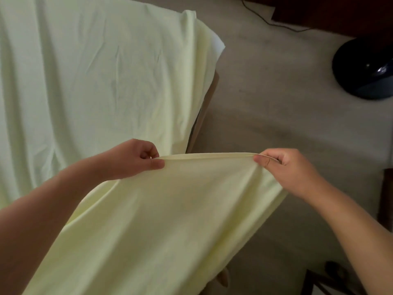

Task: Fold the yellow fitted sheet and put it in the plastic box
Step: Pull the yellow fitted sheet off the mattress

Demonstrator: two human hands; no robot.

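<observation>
Yellow fitted sheet, partly off-frame

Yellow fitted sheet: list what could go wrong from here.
1. The left hand and right hand only pinch the hem; if either slips, the yellow fitted sheet may drop.
2. The held part hangs past the furniture, over the floor, and could trail on it.

Beige carpet, covering the floor. Glossy black round base, standing on the carpet at the right, top cut off by the picture's edge. Thin black cable, lying across the carpet at the top. Dark wooden furniture, upper right corner. Brown wooden edge, centre. Dark frame, lower right, kind unclear.
</observation>
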